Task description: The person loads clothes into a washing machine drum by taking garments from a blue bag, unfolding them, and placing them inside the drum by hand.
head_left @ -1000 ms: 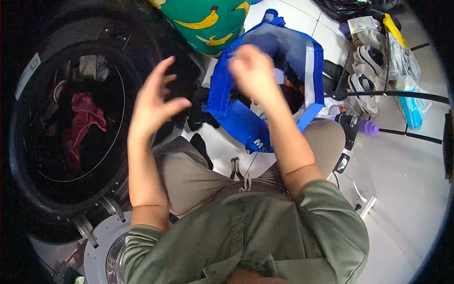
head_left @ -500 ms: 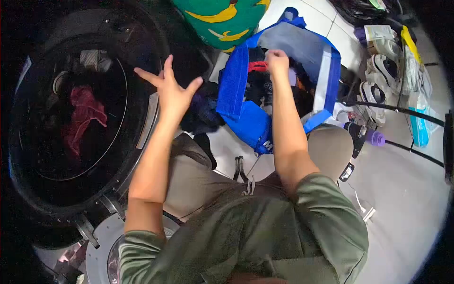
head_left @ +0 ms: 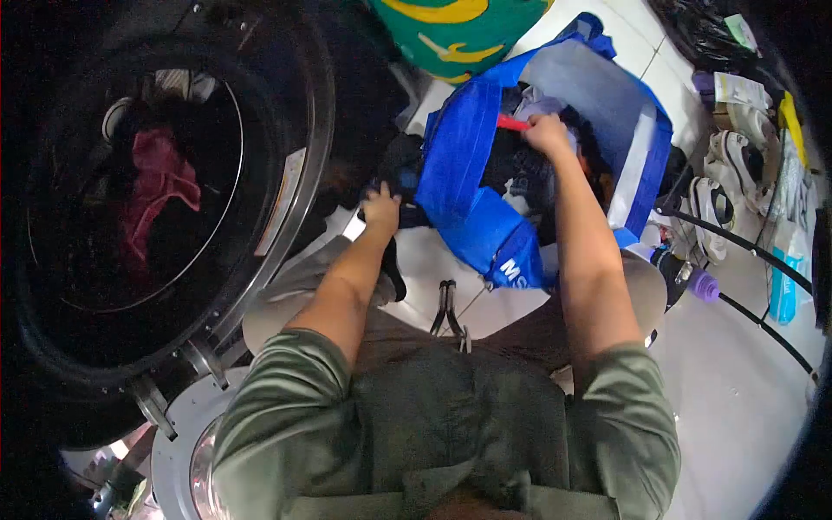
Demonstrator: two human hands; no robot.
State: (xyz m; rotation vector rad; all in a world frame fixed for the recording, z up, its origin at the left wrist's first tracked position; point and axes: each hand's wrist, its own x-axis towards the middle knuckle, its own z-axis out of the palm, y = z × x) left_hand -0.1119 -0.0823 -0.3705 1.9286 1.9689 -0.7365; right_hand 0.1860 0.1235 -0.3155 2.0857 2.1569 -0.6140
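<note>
My right hand (head_left: 549, 134) is inside the blue bag (head_left: 459, 147), its fingers closed at the end of a narrow red cloth (head_left: 513, 123). Dark and pale clothes, tangled together, lie around it in the bag. To the left of the bag, my left hand (head_left: 381, 211) is low over dark clothes (head_left: 403, 169) on the floor. Its fingers are apart and it holds nothing I can see; whether it touches the clothes I cannot tell. A dark red cloth (head_left: 160, 178) is visible in the round opening of the washing machine (head_left: 316, 130) at left, among dark items.
A green bag with yellow banana shapes (head_left: 459, 52) stands behind the blue bag. At right are white shoes (head_left: 711, 212), a purple-capped bottle (head_left: 705, 286), a blue-and-white packet (head_left: 784, 286) and black bars (head_left: 745, 243). A black plastic bag (head_left: 693, 35) sits at the upper right.
My left hand has come down from in front of the machine's opening to the dark clothes beside the bag. My right hand stays in the bag, now touching the red cloth. The view has shifted slightly.
</note>
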